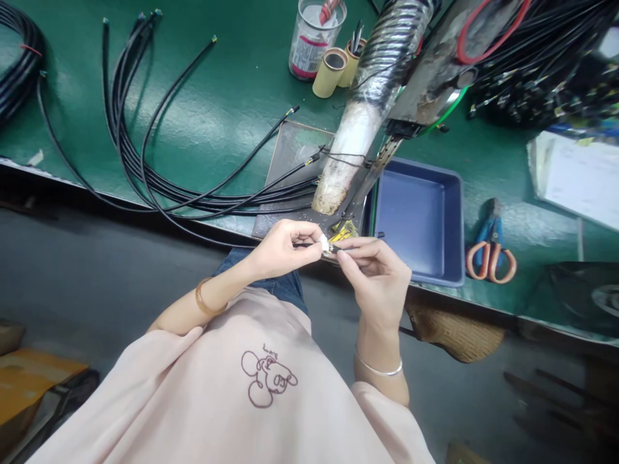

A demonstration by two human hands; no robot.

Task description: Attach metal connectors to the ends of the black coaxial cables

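The left hand (283,248) pinches the cable end (305,245), which lies crosswise with its white connector (324,243) pointing right. The right hand (380,274) closes its fingertips on that connector.

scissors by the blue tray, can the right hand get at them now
Probably yes: the scissors lie uncovered just past the blue tray, though right hand and left hand both pinch a cable end.

A cable-assembly workshop: green workbench (217,109) strewn with black cables (145,161), scissors (491,248), parts tray (420,219).
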